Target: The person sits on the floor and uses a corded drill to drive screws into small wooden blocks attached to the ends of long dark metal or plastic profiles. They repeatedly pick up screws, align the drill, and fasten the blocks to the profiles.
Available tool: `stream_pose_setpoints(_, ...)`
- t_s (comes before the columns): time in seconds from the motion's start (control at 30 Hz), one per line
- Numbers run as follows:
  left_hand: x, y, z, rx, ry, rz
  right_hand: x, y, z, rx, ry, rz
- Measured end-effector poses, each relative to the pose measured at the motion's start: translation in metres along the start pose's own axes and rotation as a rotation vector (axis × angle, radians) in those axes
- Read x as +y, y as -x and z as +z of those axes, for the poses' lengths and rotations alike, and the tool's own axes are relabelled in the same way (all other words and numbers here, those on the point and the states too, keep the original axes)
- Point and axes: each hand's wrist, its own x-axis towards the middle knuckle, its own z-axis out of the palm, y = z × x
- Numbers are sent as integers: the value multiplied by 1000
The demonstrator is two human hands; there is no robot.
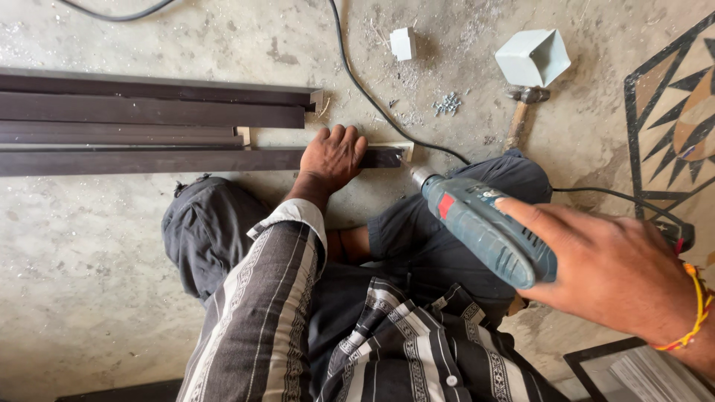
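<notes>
My left hand (pixel 333 155) lies flat on the nearest dark brown metal bar (pixel 149 161), pressing near its right end on the concrete floor. My right hand (pixel 611 268) grips a blue-green electric drill (pixel 484 223), forefinger stretched along its body. The drill's chuck (pixel 421 176) points at the bar's right end, just beside a cream end piece (pixel 395 146). I sit on the floor with my knees drawn in below the bar.
More dark bars (pixel 149 112) lie stacked behind the near one. A hammer (pixel 520 119), a white square tube offcut (pixel 532 56), a small white block (pixel 403 43), scattered screws (pixel 447 104) and a black cable (pixel 365 89) lie beyond. Patterned inlaid flooring (pixel 674 112) sits at right.
</notes>
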Motion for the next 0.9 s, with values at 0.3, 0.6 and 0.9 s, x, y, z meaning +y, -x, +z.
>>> stream_pose_setpoints(0.3, -8, -2, 1, -20, 0, 24, -9, -4, -11, 239, 49, -219)
stream_pose_setpoints(0.6, -9, -4, -1, -76, -8, 46, -9, -5, -7, 259, 132, -290)
stream_pose_setpoints(0.9, -9, -4, -3, -76, 12, 41, -13, -10, -19, 256, 155, -311)
